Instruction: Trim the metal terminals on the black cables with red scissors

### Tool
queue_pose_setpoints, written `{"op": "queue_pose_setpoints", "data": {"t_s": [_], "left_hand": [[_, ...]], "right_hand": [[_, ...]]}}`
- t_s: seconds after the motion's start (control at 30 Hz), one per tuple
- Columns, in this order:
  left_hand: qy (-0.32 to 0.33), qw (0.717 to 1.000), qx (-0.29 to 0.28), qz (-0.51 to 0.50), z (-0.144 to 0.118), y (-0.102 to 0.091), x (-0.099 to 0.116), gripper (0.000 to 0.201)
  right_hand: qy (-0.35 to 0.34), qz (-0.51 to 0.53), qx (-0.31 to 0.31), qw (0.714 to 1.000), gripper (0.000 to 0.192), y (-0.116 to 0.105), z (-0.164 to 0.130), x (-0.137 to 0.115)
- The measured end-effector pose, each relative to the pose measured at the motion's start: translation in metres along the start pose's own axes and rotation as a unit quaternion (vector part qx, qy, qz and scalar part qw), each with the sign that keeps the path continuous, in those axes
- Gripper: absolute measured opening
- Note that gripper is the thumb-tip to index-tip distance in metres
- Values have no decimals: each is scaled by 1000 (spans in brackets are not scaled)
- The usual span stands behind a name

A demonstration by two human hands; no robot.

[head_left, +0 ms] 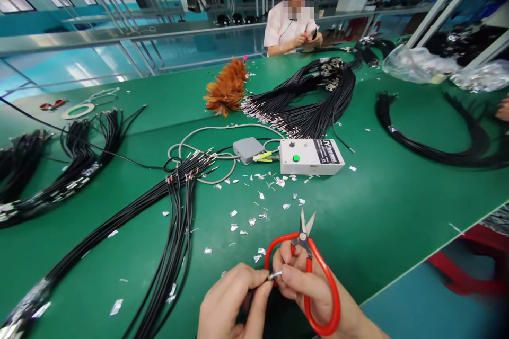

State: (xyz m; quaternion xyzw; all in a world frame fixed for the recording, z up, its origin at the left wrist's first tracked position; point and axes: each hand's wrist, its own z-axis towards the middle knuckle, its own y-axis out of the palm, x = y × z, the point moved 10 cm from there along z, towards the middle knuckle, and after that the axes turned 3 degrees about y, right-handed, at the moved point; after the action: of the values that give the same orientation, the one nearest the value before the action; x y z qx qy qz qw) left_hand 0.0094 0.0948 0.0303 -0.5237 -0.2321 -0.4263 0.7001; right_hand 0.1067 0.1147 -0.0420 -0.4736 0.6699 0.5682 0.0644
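The left hand (pixel 234 302) and right hand (pixel 304 286) are pinching a small silver cable end (pixel 275 276) between closed fingertips, steadying it. Red scissors (pixel 308 270) are hanging looped on the right hand, blades apart, just this side of the white tester box (pixel 310 157), ready for trimming.

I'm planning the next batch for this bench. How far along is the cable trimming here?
Done, seemingly: silver scraps litter the green table, so many ends look trimmed. In hand: the left hand pinches a silver cable tip against the right hand, which holds the red scissors. Left, probably: black cable bundles beside the hands and a pile farther back; which are finished I cannot tell.
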Motion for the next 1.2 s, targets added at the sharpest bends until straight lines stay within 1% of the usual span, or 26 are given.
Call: {"op": "queue_pose_setpoints", "data": {"t_s": [0.07,0.17,0.23,0.27,0.3,0.33,0.4,0.43,0.5,0.57,0.63,0.7,0.8,0.9,0.97,1.03,1.2], "left_hand": [[19,997,-5,74,-1,1,3,12],[80,979,-15,188,-4,7,12,12],[108,966,-13,234,-5,9,16,14],[110,965,-10,240,-5,8,17,15],[99,969,-9,228,-3,7,16,15],[76,978,-18,194,-1,7,13,14],[3,996,-53,76,3,11,3,14],[-43,997,-70,8,5,14,-2,14],[-124,984,-85,-95,4,19,-11,15],[-188,968,-78,-147,2,21,-18,17],[-228,955,-75,-176,-2,23,-24,22],[-250,946,-74,-195,-6,25,-28,25],[-282,929,-69,-229,-9,28,-34,27],[-312,911,-47,-264,-9,28,-38,24],[-322,906,-31,-271,-10,27,-40,21],[-323,909,-18,-262,-9,23,-41,17],[-286,937,8,-201,-4,8,-36,11]], "right_hand": [[-24,-40,18,999,30,-4,0,-6],[-51,-84,36,995,27,-9,-1,-13],[-51,-89,31,994,27,-9,0,-14],[-49,-88,26,995,27,-9,0,-14],[-47,-84,21,995,27,-9,0,-14],[-43,-81,17,996,27,-9,0,-13],[-30,-71,9,997,26,-8,1,-11],[-20,-64,7,998,26,-7,2,-10],[11,-40,13,999,27,-9,3,-5],[48,-4,26,998,29,-12,5,1],[82,33,32,996,31,-14,7,7],[104,64,24,992,31,-13,9,11],[118,84,15,989,29,-13,10,13],[121,95,11,988,28,-11,10,14],[121,98,11,988,27,-10,9,15],[121,91,16,988,26,-10,8,17],[120,55,33,991,27,-15,8,19]]}}
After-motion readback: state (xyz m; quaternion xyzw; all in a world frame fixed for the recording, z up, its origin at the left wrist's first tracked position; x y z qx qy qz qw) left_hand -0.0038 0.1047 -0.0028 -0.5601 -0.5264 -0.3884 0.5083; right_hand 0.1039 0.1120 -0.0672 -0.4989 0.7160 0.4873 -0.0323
